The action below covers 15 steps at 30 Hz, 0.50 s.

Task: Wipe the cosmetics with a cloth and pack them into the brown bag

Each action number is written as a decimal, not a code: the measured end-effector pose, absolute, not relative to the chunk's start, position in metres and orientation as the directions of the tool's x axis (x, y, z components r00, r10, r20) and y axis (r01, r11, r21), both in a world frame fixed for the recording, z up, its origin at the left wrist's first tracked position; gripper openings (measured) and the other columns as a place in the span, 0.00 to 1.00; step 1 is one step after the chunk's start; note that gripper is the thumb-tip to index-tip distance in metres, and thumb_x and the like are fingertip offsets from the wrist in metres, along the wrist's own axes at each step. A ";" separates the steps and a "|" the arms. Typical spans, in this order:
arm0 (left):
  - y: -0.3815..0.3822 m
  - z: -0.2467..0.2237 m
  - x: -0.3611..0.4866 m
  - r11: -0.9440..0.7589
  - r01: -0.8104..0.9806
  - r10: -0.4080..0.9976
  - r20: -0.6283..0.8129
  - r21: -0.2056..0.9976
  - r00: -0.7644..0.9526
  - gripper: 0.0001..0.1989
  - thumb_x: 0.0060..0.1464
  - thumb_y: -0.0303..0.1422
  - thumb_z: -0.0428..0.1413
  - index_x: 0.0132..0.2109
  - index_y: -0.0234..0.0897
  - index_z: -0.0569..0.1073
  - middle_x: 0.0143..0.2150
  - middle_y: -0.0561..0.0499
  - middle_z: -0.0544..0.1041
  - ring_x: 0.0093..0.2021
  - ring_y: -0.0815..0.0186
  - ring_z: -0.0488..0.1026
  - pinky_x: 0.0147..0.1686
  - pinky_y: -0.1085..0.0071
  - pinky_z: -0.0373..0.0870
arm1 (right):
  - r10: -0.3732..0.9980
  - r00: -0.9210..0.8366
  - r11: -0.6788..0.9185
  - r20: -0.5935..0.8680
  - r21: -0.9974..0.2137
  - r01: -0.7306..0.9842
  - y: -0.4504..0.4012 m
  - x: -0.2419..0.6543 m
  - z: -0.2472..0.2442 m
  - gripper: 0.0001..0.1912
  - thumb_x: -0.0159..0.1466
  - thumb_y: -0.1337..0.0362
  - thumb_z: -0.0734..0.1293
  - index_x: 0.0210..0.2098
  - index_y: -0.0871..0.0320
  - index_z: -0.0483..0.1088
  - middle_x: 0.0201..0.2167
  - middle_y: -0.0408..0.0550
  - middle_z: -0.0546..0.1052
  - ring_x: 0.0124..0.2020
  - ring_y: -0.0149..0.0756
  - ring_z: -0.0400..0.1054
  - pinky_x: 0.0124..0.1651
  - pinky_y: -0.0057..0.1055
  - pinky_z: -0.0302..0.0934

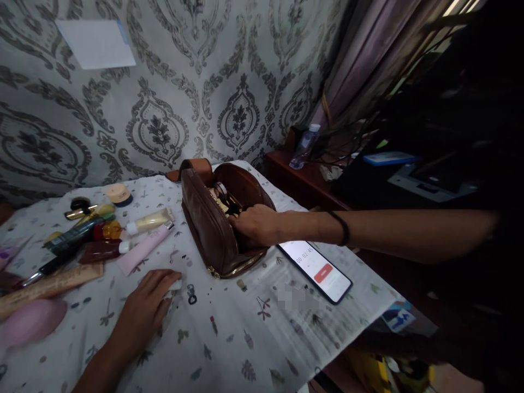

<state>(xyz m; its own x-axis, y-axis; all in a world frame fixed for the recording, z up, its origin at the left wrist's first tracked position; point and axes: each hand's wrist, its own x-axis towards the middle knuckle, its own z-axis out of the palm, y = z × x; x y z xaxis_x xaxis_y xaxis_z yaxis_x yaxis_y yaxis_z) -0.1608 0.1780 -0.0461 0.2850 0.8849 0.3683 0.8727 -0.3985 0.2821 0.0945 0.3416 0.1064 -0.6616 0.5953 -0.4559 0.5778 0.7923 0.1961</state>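
A brown leather toiletry bag (208, 229) stands unzipped on the cloth-covered table. My right hand (260, 224) reaches into its opening from the right, fingers curled down; what they grip, if anything, is hidden. Inside the bag, a small round container (220, 189) shows among other cosmetics. My left hand (151, 300) rests on the table left of the bag, its fingers bent over a small whitish piece of cloth or tissue (175, 286). Close beyond this hand lies a pink tube (143, 250), with a cream-coloured tube (149, 221) behind it.
Several cosmetics lie at the left, among them a round jar (118, 194), a dark red tube (104, 251) and a blurred pink sponge-like object (35, 322). A phone (321, 273) running a timer lies right of the bag. Beyond the table stands a plastic bottle (305, 146).
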 end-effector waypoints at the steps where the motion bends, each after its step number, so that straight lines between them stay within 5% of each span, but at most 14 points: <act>1: 0.178 -0.045 -0.160 -0.400 0.872 0.883 0.374 0.281 0.284 0.18 0.62 0.27 0.47 0.55 0.42 0.71 0.49 0.47 0.76 0.48 0.59 0.74 0.46 0.64 0.75 | 0.586 -0.675 0.799 -0.448 0.177 0.575 0.343 0.095 0.106 0.28 0.62 0.60 0.67 0.59 0.63 0.63 0.44 0.60 0.80 0.49 0.52 0.75 0.44 0.38 0.66; 15: 0.179 -0.044 -0.160 -0.408 0.874 0.877 0.379 0.265 0.294 0.17 0.62 0.27 0.47 0.55 0.42 0.70 0.49 0.47 0.76 0.48 0.59 0.73 0.46 0.64 0.75 | 0.612 -0.673 0.754 -0.416 0.047 0.656 0.350 0.099 0.097 0.29 0.58 0.58 0.69 0.57 0.61 0.66 0.43 0.58 0.80 0.48 0.51 0.76 0.40 0.34 0.67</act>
<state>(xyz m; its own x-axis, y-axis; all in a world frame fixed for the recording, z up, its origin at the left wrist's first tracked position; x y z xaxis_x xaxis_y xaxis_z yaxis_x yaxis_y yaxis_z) -0.1600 0.1790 -0.0444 0.2943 0.8771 0.3795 0.8736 -0.4080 0.2654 0.0991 0.3501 0.0973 -0.6731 0.6118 -0.4156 0.6557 0.7536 0.0474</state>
